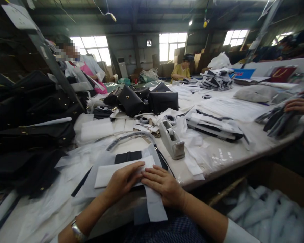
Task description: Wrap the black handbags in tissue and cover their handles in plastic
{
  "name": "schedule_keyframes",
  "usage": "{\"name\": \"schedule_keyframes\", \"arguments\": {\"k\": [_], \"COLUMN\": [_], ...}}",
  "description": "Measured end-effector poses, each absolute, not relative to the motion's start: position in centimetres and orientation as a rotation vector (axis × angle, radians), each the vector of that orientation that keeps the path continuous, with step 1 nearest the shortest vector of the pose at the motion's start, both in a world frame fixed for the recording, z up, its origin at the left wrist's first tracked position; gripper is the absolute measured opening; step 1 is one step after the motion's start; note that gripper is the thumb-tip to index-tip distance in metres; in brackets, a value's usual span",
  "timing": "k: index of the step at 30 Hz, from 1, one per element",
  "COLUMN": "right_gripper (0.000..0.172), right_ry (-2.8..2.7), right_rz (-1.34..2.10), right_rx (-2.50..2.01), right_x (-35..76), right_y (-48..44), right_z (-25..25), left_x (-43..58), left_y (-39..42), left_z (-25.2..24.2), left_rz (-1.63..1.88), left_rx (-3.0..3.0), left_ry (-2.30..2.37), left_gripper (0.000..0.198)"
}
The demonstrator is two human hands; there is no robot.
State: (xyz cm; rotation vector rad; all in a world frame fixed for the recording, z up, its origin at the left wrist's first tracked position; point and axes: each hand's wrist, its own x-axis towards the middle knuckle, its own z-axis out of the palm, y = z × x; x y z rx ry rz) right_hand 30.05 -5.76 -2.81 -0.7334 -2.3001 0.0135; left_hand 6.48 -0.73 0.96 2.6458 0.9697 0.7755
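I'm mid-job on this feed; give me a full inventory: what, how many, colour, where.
Table: one, pale, centre
Bag: one, black, partly wrapped, by the hands
White strip: one, white, hanging over the table edge
Tape dispenser: one, grey, beyond the right hand
Loose bags: several, black, mid-table
Bag pile: many, black, left
Sheet stack: uncountable, white, left of centre
Wrapped bundle: one, black and white, right of dispenser
Rolls: many, whitish, lower right
Clock: one, black and white, back wall
Co-workers: at least two, pink and yellow clothing, background
Watch: one, silvery, left wrist
Left hand: one, bare, on white material
Right hand: one, bare, on white strip
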Motion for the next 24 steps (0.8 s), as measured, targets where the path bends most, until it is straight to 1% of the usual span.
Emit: {"name": "schedule_keyframes", "arguments": {"k": [2, 6, 11, 15, 17, 19, 20, 22, 24], "right_gripper": [0.042, 0.041, 0.04, 0.043, 0.033, 0.02, 0.02, 0.032, 0.052], "right_ry": [-2.297, -2.301, -2.328, -2.144, -1.891, -1.637, -1.523, -1.335, -1.165], "right_rz": [0.01, -0.063, -0.105, 0.012, 0.202, 0.526, 0.728, 1.129, 1.374], "right_rx": [-0.714, -0.664, -0.68, -0.786, -1.023, -1.324, -1.438, -1.474, -1.297], "right_x": [30.2, 30.4, 30.9, 31.6, 31.4, 30.4, 29.5, 27.2, 24.8], "right_y": [-5.8, -6.0, -6.7, -10.1, -12.7, -15.0, -15.8, -16.5, -16.2], "right_z": [-2.7, -2.3, -1.4, -1.9, -2.9, -4.3, -5.1, -6.7, -8.1], "left_x": [6.6, 6.6, 6.7, 6.9, 6.9, 6.8, 6.7, 6.5, 6.4], "left_y": [-0.7, -0.7, -0.8, -0.8, -0.7, -0.7, -0.7, -0.8, -0.9], "left_z": [1.2, 1.0, 0.8, 1.2, 1.3, 1.4, 1.4, 1.5, 1.6], "left_rz": [0.729, 0.727, 0.771, 0.742, 0.73, 0.708, 0.695, 0.659, 0.618], "left_rx": [2.605, 2.649, 2.755, 2.712, 2.68, 2.659, 2.654, 2.663, 2.694], "left_ry": [0.939, 0.869, 0.735, 0.775, 0.784, 0.786, 0.786, 0.782, 0.773], "left_gripper": [0.039, 0.035, 0.037, 0.031, 0.031, 0.033, 0.034, 0.039, 0.051]}}
